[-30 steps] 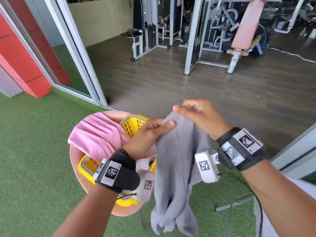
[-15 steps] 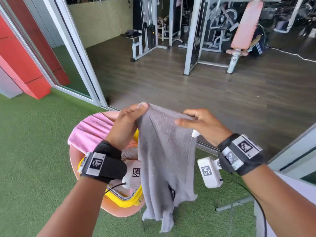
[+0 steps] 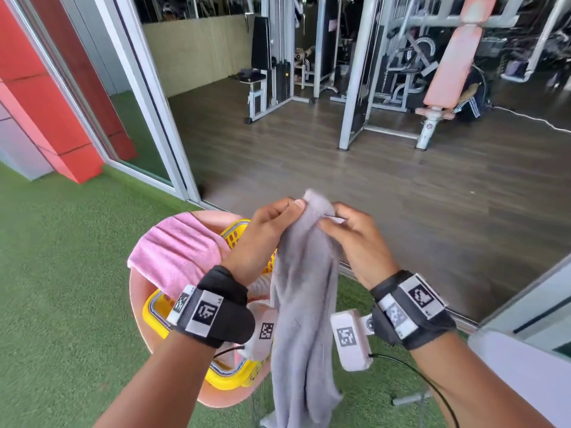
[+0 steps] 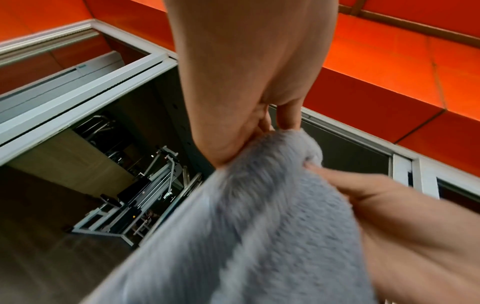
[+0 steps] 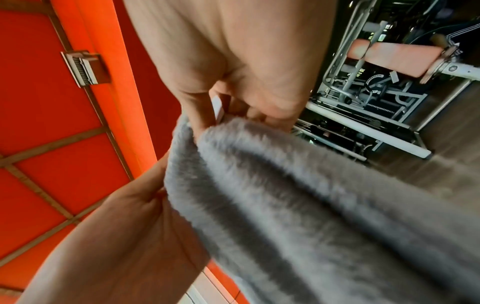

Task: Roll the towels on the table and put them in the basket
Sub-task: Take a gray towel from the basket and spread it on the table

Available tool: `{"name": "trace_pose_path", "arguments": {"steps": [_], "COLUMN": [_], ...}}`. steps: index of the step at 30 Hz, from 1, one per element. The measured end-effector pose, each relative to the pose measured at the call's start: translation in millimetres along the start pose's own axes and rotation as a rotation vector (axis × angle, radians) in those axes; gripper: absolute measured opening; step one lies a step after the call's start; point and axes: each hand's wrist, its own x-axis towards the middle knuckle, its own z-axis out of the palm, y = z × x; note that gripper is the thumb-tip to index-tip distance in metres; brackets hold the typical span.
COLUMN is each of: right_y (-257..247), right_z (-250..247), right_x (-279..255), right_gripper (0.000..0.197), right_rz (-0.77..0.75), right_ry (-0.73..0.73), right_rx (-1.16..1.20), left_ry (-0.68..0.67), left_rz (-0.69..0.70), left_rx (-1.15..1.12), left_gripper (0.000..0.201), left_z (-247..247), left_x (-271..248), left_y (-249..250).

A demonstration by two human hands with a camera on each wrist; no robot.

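Both hands, left hand (image 3: 265, 239) and right hand (image 3: 358, 242), pinch the grey towel's (image 3: 302, 304) top edge; it hangs above the yellow basket (image 3: 234, 236). Hands have drawn closer together than half a second ago.

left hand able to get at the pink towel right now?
Probably not yet: the left hand pinches the grey towel's top edge along with the right hand. The pink towel lies uncovered just below it.

The left hand (image 3: 262, 239) and right hand (image 3: 358, 242) are closing together again, bunching the top edge of the grey towel (image 3: 302, 304) they had spread half a second ago; its hanging length is narrowing above the yellow basket (image 3: 234, 239).
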Motion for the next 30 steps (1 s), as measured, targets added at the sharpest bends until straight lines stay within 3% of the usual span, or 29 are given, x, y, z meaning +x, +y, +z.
{"name": "trace_pose_path", "arguments": {"steps": [3, 6, 11, 14, 16, 19, 21, 24, 27, 29, 30], "right_y": [-11, -14, 0, 12, 6, -16, -20, -7, 15, 18, 14], "right_z": [1, 5, 10, 5, 2, 3, 3, -2, -7, -8, -9], "right_x": [9, 12, 2, -12, -9, 8, 17, 17, 1, -6, -6], "right_gripper": [0.017, 0.012, 0.035, 0.028, 0.021, 0.010, 0.007, 0.014, 0.030, 0.019, 0.014], "right_rz": [-0.054, -0.040, -0.074, -0.103, -0.150, -0.219, -0.223, -0.166, -0.106, -0.106, -0.119], "right_ry": [-0.026, -0.068, -0.095, -0.089, -0.046, -0.057, -0.078, -0.079, -0.114, -0.072, -0.047], "right_rx": [-0.134, -0.197, -0.198, -0.262, -0.242, -0.195, -0.155, -0.175, -0.247, -0.244, -0.240], "left_ry": [-0.024, 0.048, 0.403, 0.617, 0.524, 0.081, -0.067, -0.034, 0.206, 0.320, 0.293], "left_rz": [0.001, 0.079, 0.279, 0.300, 0.163, -0.135, -0.130, -0.011, 0.016, 0.106, 0.148], "left_rx": [0.014, 0.024, 0.295, 0.342, 0.366, 0.247, 0.118, 0.118, 0.067, 0.042, 0.102], "left_gripper": [0.048, 0.055, 0.039, 0.041, 0.046, 0.049, 0.041, 0.031, 0.032, 0.039, 0.042], "left_z": [-3, -5, -20, -40, -33, -2, 6, -3, -20, -31, -30], "left_x": [0, 3, 22, 34, 29, 5, 0, 11, 25, 27, 26], "left_y": [0, 2, 16, 26, 24, 12, 4, 4, 9, 7, 6]}}
